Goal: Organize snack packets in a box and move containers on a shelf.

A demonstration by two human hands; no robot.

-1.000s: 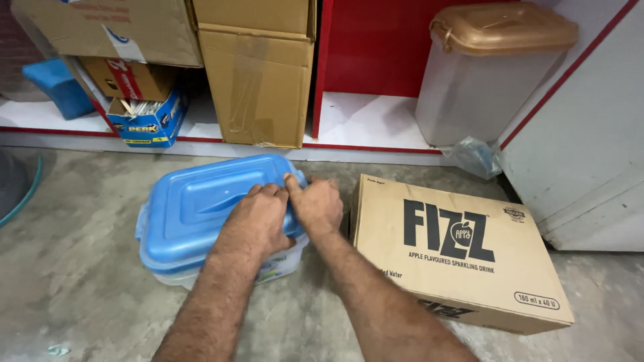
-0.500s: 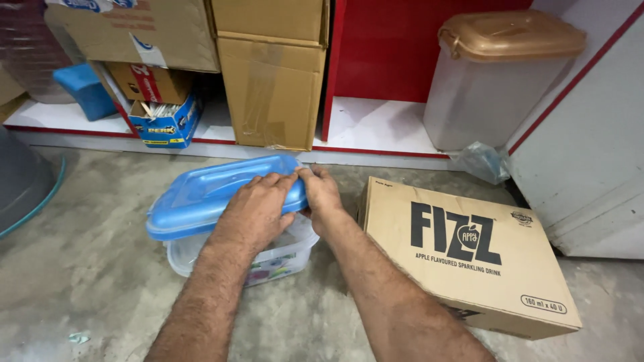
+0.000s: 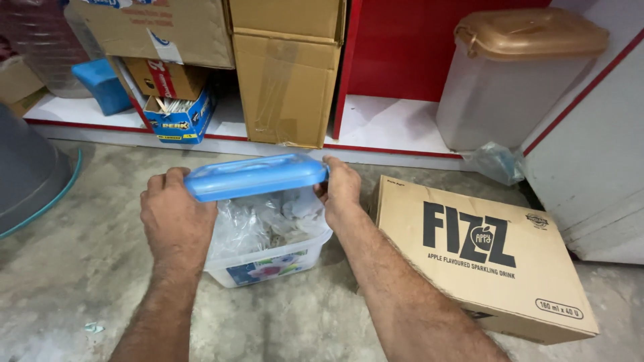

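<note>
A clear plastic tub [image 3: 268, 263] stands on the concrete floor, stuffed with crumpled clear plastic wrappers [image 3: 268, 216]. Its blue lid [image 3: 255, 175] is raised off the tub, roughly level just above the rim. My left hand [image 3: 176, 216] grips the lid's left end. My right hand [image 3: 341, 188] grips its right end. Both forearms reach in from the bottom of the view.
A flat brown drink carton [image 3: 483, 258] lies right of the tub. Stacked cardboard boxes [image 3: 285, 84] and a small blue box [image 3: 180, 117] sit on a low white shelf behind. A clear bin with a tan lid [image 3: 520, 77] stands right; a grey tub [image 3: 27, 177] left.
The blue lid was pressed onto the tub a second ago. Both hands have lifted it off, with my left hand shifting to the lid's left end, exposing the wrappers inside.
</note>
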